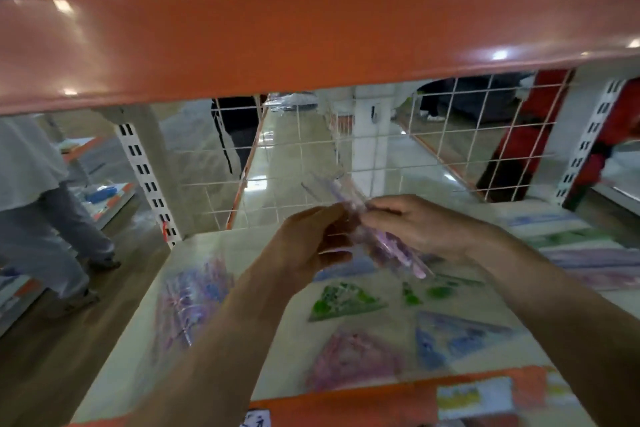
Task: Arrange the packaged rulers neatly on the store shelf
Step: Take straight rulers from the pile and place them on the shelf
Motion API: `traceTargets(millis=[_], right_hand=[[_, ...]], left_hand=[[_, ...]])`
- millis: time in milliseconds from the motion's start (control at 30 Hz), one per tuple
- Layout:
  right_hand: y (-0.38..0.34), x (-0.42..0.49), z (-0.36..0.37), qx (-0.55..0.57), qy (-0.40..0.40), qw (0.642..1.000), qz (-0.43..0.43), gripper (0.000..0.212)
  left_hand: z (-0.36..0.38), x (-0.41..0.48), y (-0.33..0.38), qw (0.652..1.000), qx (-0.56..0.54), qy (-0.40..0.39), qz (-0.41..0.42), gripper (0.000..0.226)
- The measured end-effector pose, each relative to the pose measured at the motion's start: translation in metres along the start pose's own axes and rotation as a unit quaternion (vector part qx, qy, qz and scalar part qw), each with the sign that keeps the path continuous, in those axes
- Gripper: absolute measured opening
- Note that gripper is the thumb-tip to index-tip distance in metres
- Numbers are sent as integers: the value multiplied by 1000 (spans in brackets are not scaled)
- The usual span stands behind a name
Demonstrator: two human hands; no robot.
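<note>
The orange front lip (346, 406) of the cream shelf board (277, 340) lies nearest. Above the board, the left hand (311, 246) and right hand (422, 225) pinch a tilted, clear-wrapped purple ruler pack (391, 248) between curled fingers. Beneath lie a green triangular pack (343, 302), a blue triangular pack (453, 336) and a pink triangular pack (349, 360). A purple pile (190, 298) sits left.
</note>
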State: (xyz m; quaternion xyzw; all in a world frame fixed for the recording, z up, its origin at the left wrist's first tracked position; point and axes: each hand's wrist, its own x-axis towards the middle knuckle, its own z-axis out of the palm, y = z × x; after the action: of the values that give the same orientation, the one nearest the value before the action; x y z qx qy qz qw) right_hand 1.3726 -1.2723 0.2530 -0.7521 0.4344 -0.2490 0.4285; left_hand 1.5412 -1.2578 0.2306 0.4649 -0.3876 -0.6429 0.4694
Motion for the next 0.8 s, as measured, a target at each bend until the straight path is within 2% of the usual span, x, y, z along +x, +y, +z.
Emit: traceTargets(millis=[167,267,433,500,633,800], right_hand=[[18,-28,-46,24,45,996,72,34],[33,-41,-69,28,62,992,103,51],[51,-62,-99,-9,83,996,28,21],[60,-66,-111,-30,99,994,26,13],[73,-71,-126,-27,107,994,11,5],[79,-71,-134,-16,109,994,-11,7]], left_hand=[[42,18,3,997,-67,-26,-33,17],[70,26,0,995,-71,-41,-48,12],[120,35,-12,987,-60,-139,-51,11],[134,36,-15,984,-70,-157,-52,10],[154,38,-22,986,-60,-150,-44,14],[166,39,-25,992,-39,-119,-15,9]])
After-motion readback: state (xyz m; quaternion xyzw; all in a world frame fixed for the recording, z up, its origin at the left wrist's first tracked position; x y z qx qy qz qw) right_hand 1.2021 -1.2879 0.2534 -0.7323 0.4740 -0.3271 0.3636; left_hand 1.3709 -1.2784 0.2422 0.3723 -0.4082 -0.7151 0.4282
